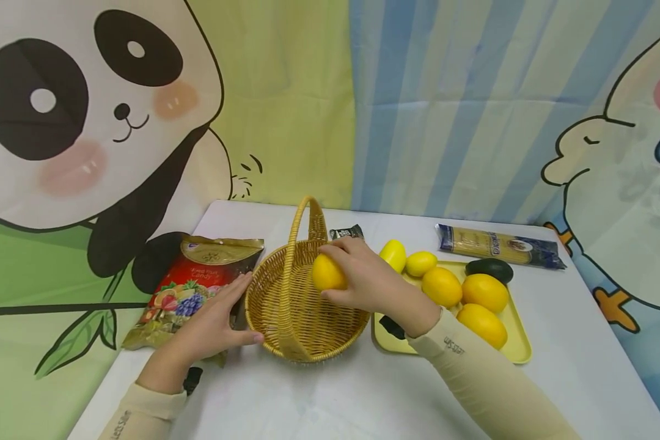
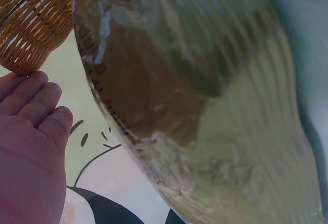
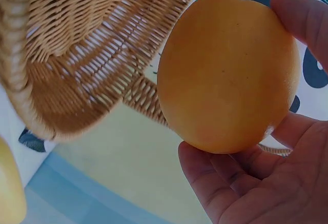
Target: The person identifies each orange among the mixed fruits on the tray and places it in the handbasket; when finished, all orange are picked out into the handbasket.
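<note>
The wicker basket point(image 1: 319, 330) with its tall arched handle stands upright on the table. My left hand point(image 1: 213, 324) is at the basket's left side, thumb spread, its fairly straight fingers touching the rim; in the left wrist view the fingertips point(image 2: 37, 78) meet the wicker. My right hand point(image 1: 368, 278) holds a yellow-orange oval fruit point(image 1: 329, 272) over the right part of the basket. In the right wrist view, thumb and fingers curl round the fruit point(image 3: 228, 75), and its smooth skin has small dark specks. Its exact kind cannot be told.
A red-and-gold mixed fruit candy bag point(image 1: 189, 287) lies left of the basket. To the right, a yellow tray point(image 1: 519, 342) bears several yellow fruits point(image 1: 485, 293) and a dark green avocado-like fruit point(image 1: 489, 269). Behind are a pasta pack point(image 1: 497, 245) and a small dark packet point(image 1: 348, 232).
</note>
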`<state>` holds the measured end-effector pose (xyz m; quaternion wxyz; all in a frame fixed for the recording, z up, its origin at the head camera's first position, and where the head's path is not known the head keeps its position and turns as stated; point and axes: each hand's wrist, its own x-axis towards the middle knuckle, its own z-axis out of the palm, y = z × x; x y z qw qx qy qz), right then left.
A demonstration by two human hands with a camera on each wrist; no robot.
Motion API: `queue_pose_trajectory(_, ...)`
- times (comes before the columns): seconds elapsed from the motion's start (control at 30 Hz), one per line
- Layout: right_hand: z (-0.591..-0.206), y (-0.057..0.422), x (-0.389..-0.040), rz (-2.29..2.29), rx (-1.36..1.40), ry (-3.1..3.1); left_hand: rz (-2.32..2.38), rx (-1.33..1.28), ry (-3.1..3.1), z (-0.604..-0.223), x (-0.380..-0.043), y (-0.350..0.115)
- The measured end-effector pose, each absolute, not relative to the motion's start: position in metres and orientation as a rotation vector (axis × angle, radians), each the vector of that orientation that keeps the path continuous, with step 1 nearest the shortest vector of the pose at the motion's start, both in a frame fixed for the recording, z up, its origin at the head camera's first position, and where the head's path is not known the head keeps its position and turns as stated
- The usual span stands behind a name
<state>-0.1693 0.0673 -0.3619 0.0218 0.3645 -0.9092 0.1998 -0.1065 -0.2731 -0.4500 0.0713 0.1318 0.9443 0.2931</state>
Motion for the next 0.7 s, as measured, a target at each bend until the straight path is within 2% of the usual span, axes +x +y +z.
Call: queue_pose_trajectory(0.7,-0.374,0.014,-0.187,0.489,1.291,-2.864,0.918,0.376,2.822,-0.451,-0.106,-0.273)
